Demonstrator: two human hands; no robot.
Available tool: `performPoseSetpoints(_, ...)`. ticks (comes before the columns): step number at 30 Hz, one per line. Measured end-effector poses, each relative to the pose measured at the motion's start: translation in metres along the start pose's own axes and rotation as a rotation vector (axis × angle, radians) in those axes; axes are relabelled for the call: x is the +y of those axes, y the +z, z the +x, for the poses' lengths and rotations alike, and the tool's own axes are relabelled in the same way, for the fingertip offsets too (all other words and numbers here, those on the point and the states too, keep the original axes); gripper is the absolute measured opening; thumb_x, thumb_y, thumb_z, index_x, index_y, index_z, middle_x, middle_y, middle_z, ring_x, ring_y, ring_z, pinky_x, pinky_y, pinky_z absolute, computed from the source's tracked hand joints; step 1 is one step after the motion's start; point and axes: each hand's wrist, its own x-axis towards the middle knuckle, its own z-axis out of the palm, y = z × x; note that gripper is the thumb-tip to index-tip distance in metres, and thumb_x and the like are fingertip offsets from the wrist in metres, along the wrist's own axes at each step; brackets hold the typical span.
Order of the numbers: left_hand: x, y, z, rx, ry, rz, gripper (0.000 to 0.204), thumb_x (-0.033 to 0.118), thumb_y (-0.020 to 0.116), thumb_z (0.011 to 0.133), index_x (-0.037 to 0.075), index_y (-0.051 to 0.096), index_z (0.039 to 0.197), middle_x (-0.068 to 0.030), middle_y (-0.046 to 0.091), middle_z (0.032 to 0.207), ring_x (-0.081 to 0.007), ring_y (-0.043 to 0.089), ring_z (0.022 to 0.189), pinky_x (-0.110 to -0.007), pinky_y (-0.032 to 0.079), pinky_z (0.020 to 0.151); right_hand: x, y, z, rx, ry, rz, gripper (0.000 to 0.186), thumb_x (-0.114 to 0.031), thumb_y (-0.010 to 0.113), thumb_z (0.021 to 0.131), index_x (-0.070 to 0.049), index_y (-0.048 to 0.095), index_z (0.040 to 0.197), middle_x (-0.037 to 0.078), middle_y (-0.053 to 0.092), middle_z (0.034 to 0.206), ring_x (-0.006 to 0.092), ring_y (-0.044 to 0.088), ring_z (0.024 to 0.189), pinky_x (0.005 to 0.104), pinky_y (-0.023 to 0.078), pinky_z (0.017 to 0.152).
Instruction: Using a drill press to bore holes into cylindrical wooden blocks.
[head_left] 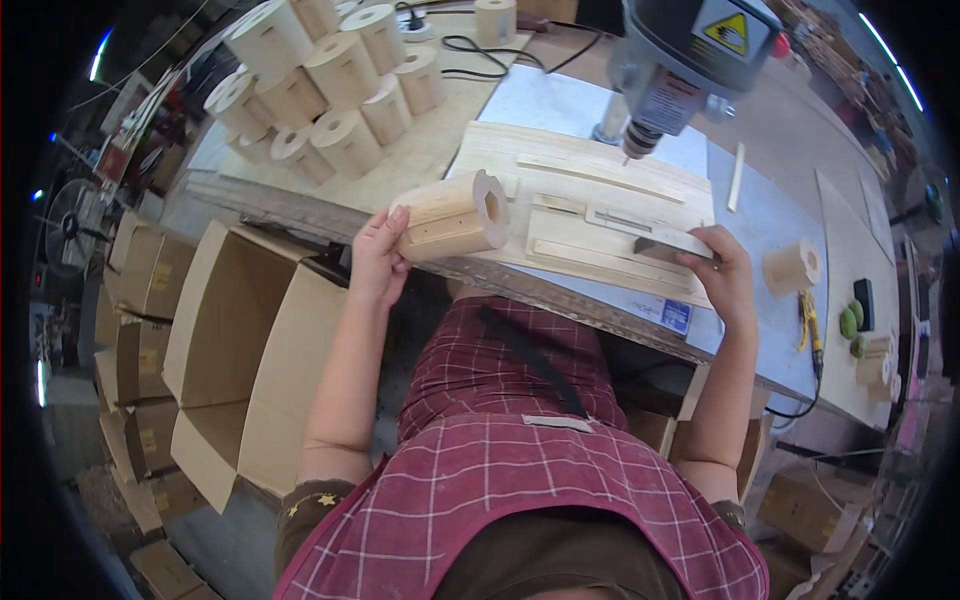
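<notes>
My left hand (380, 252) grips a pale wooden cylinder (447, 222) by its left end, above the table's front edge. The cylinder has a hole through its end, a flat recess along its side and small dark holes in that recess. My right hand (722, 268) is closed on the right end of a thin, slotted metal strip (672, 232). That strip is over a wooden jig board (600, 180) with raised wooden rails. Above the board hangs a drill press head (690, 70), its chuck and bit (637, 143) pointing down, apart from both hands.
Several wooden cylinders (343, 68) are stacked at the back left. Another cylinder (791, 267) stands at the right, near a yellow-handled soldering-iron-like tool (808, 325) and small green objects (850, 320). A black cable (490, 55) crosses the back. Open cardboard boxes (235, 330) stand below left.
</notes>
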Motion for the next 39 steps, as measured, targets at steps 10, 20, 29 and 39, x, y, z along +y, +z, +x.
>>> performPoseSetpoints(10, -0.019, 0.028, -0.017, 0.002, -0.311, -0.594, 0.042, 0.038, 0.043, 0.087, 0.004, 0.052, 0.108, -0.0098, 0.061, 0.093, -0.016, 0.06, 0.077, -0.028, 0.051, 0.065, -0.007, 0.011, -0.008, 0.012, -0.047, 0.147, 0.026, 0.005, 0.066, 0.065, -0.001, 0.06, 0.089, 0.003, 0.057, 0.082, 0.0136, 0.053, 0.078, 0.0234, 0.041, 0.069)
performPoseSetpoints(20, -0.061, -0.013, -0.015, -0.337, -0.116, -0.916, 0.048, 0.043, 0.039, 0.088, 0.01, 0.045, 0.123, -0.0133, 0.055, 0.113, -0.0263, 0.059, 0.092, -0.041, 0.052, 0.072, 0.008, 0.018, -0.017, 0.013, 0.11, 0.396, 0.029, 0.009, 0.064, 0.068, -0.003, 0.06, 0.094, -0.002, 0.054, 0.086, 0.0064, 0.048, 0.08, 0.0192, 0.04, 0.07)
performPoseSetpoints(29, -0.001, 0.003, -0.044, -0.21, -0.26, -0.585, 0.042, 0.041, 0.039, 0.089, 0.005, 0.055, 0.103, -0.0104, 0.061, 0.074, -0.0225, 0.061, 0.063, -0.033, 0.051, 0.054, 0.005, 0.02, -0.008, 0.019, 0.11, 0.452, 0.027, 0.01, 0.06, 0.07, -0.002, 0.059, 0.093, -0.001, 0.054, 0.089, 0.0082, 0.05, 0.082, 0.0196, 0.039, 0.072)
performPoseSetpoints(39, 0.034, -0.042, -0.022, -0.218, 0.156, -0.001, 0.052, 0.018, 0.067, 0.071, -0.003, 0.051, 0.115, -0.0112, 0.062, 0.097, -0.0176, 0.059, 0.091, -0.03, 0.046, 0.082, 0.015, 0.015, -0.014, -0.015, 0.093, 0.377, 0.029, 0.011, 0.058, 0.069, -0.003, 0.057, 0.095, -0.002, 0.052, 0.088, 0.0074, 0.048, 0.083, 0.0196, 0.038, 0.074)
